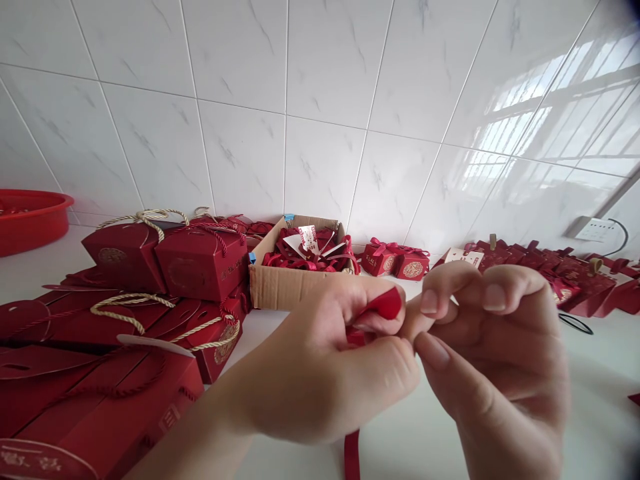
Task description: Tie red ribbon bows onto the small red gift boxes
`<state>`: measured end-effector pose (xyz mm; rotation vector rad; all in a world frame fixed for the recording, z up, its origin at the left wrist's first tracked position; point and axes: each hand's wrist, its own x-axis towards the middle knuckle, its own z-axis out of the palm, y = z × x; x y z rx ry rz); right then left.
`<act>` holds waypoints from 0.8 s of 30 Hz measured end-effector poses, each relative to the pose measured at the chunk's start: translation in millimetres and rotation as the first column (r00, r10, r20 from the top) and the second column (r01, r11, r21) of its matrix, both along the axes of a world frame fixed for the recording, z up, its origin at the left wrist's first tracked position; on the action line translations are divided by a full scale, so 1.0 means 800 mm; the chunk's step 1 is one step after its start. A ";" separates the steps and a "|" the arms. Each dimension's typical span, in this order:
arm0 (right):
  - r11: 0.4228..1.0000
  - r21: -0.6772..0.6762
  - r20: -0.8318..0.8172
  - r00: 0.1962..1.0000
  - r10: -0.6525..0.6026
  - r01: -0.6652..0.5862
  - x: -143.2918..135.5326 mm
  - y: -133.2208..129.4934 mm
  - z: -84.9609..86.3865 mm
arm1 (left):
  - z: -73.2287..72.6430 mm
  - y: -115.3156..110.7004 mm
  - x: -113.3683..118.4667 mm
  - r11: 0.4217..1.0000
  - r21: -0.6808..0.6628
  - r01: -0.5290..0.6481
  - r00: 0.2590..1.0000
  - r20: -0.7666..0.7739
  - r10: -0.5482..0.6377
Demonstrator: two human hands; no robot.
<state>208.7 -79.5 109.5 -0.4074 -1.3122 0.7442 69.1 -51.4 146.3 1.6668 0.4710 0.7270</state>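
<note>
A red ribbon (388, 305) is gripped in my left hand (325, 373), its fingers curled round it. One end loops up above the fingers, and a tail hangs below the hand towards the white tabletop (405, 437). My right hand (510, 373) meets the left fingertips, its thumb and fingers closed in a pinch. Whatever lies between those fingertips is hidden or too small to name. Behind the hands stands an open cardboard box (285, 287) filled with red ribbons and tags (309, 239).
Red gift boxes (200, 263) with cord handles are piled at the left. A red plastic basin (35, 223) stands at the far left. Two small bow-tied boxes (395, 260) sit near the tiled wall, with several more (575, 273) at the right. A black cable loop (575, 325) lies nearby.
</note>
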 end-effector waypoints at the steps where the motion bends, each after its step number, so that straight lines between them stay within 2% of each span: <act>1: 1.000 0.000 0.001 1.000 -0.001 0.001 0.000 0.000 0.000 | 0.000 0.000 0.000 1.000 0.005 -0.001 1.000 0.000 0.001; 24: 0.997 0.068 0.060 0.998 0.018 -0.022 0.005 0.003 -0.002 | 0.001 0.004 0.002 1.000 0.015 -0.005 1.000 -0.006 0.005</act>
